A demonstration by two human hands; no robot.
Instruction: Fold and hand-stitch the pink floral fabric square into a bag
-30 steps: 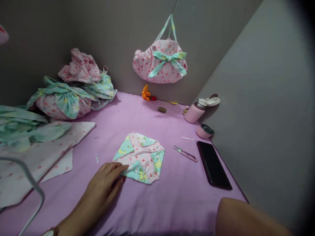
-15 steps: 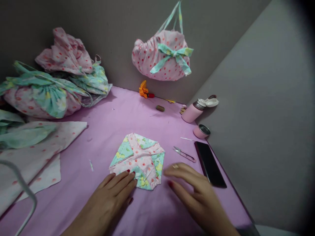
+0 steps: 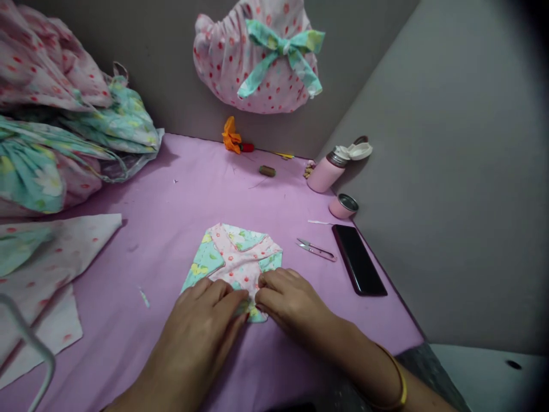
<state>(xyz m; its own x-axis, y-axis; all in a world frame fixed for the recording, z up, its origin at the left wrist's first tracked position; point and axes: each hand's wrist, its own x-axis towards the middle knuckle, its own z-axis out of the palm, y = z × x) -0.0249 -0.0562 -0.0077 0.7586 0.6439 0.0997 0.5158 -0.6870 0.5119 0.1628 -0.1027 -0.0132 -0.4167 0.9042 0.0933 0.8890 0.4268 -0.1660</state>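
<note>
A small patchwork fabric piece (image 3: 242, 265), pink with red dots and mint floral corners, lies flat on the purple cloth in front of me. My left hand (image 3: 201, 320) rests over its near left side, thumb and fingers closed on the fabric near its lower edge. Just to the right, my right hand (image 3: 288, 300) has its fingertips pinched together on the same piece, close to the left fingertips. Both hands cover the near corner, so anything small between the fingers is hidden. A pair of pink thread snips (image 3: 316, 250) lies beyond my right hand.
Dotted fabric sheets (image 3: 81, 246) and piled cloth bags (image 3: 124, 114) occupy the left. A black phone (image 3: 359, 260), pink bottle (image 3: 326, 171) and its cup (image 3: 343, 206) line the right edge. A thread spool (image 3: 267, 171) lies farther back, below a hanging pink bag (image 3: 257, 63).
My right hand has moved left onto the fabric piece and its fingers have closed. My left fingers, flat before, are now curled on it. The view has tilted down and shifted right.
</note>
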